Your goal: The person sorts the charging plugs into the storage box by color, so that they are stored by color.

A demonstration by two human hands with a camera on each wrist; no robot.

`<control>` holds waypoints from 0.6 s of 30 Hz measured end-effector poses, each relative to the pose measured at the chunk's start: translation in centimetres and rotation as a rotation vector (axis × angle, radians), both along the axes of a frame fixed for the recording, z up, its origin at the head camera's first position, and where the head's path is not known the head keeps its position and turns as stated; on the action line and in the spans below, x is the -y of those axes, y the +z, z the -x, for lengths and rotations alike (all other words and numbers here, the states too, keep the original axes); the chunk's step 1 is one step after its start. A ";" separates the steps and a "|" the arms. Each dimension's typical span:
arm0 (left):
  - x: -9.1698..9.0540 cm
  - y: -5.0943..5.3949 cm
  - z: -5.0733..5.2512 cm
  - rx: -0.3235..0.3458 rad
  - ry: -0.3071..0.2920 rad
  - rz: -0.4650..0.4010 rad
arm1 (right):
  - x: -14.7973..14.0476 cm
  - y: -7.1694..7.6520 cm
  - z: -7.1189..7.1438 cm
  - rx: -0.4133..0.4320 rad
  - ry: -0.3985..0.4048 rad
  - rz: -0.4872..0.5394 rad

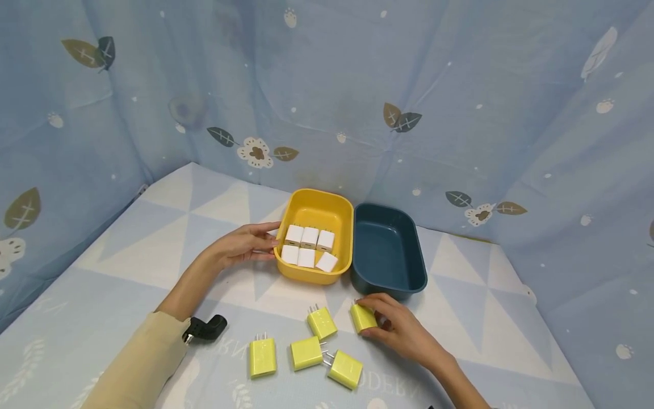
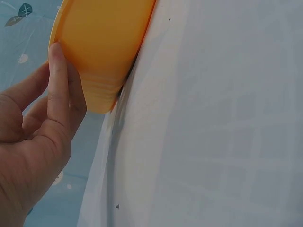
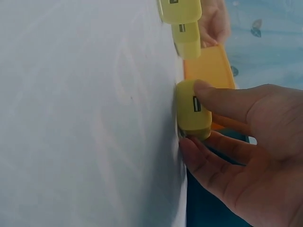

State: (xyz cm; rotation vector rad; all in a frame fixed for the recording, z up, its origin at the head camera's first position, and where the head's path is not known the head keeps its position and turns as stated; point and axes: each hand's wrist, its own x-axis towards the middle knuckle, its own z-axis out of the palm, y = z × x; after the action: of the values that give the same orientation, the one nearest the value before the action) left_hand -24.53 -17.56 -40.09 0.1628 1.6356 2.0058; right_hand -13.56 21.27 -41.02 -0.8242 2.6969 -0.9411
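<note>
My left hand [image 1: 248,243] rests its fingertips against the left side of a yellow bin [image 1: 319,276], near the rim. In the left wrist view the fingers [image 2: 57,90] reach up the bin's outer wall. Inside the bin sit several white charger plugs [image 1: 309,237] in two rows, one of them askew. With thumb and fingers, my right hand [image 1: 401,329] holds a yellow charger plug [image 3: 191,106] by its sides, at the table surface; its USB port shows in the right wrist view. To its left lie several more yellow charger plugs [image 1: 306,353], prongs pointing different ways.
A dark blue bin [image 1: 380,281] stands against the yellow bin's right side, with nothing seen in it. A black curved device [image 1: 205,328] is by the left wrist. Patterned blue curtains [image 1: 337,85] hang behind the cloth-covered table [image 1: 168,250].
</note>
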 end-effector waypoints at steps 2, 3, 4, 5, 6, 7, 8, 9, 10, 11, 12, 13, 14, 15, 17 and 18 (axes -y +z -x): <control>0.0 0.0 0.0 0.000 0.001 0.002 | 0.0 -0.1 0.0 -0.004 -0.005 0.012; 0.0 0.1 0.0 0.001 0.003 0.005 | 0.0 -0.1 0.0 -0.007 -0.010 0.020; 0.0 0.1 0.0 0.004 0.006 0.007 | 0.0 -0.2 0.0 -0.010 -0.014 0.029; -0.1 0.1 0.0 0.005 0.008 0.008 | 0.0 -0.2 0.0 -0.013 -0.019 0.038; -0.1 0.1 0.0 0.007 0.009 0.009 | 0.0 -0.3 0.0 -0.016 -0.024 0.045; -0.1 0.1 0.0 0.008 0.008 0.009 | 0.0 -0.3 0.0 -0.019 -0.028 0.052; -0.1 0.1 0.0 0.009 0.009 0.009 | 0.0 -0.3 0.0 -0.022 -0.030 0.061; -0.1 0.1 0.0 0.010 0.008 0.008 | 0.0 -0.3 0.0 -0.026 -0.030 0.070; -0.1 0.1 0.0 0.010 0.009 0.007 | 0.0 -0.2 0.1 -0.030 -0.031 0.077; -0.1 0.1 0.0 0.010 0.009 0.005 | 0.0 -0.2 0.1 -0.035 -0.032 0.084; -0.1 0.0 0.0 0.009 0.008 0.003 | 0.0 -0.1 0.0 -0.041 -0.032 0.091; -0.1 0.0 0.0 0.008 0.009 0.001 | 0.1 -0.1 0.0 -0.045 -0.029 0.101; -0.1 0.0 0.0 0.008 0.009 -0.001 | 0.1 0.0 0.0 -0.050 -0.027 0.110; -0.1 0.0 0.0 0.007 0.009 -0.002 | 0.1 0.1 0.0 -0.058 -0.023 0.119; -0.1 -0.1 0.0 0.004 0.009 -0.002 | 0.1 0.2 -0.1 -0.073 -0.013 0.140; 0.0 -0.1 0.0 0.003 0.009 -0.002 | 0.2 0.3 -0.1 -0.079 -0.008 0.151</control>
State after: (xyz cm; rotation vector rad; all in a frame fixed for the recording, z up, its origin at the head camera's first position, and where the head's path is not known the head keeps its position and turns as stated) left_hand -24.54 -17.53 -40.23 0.1529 1.6357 2.0137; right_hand -13.49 21.12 -40.74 -0.8978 2.7232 -1.1499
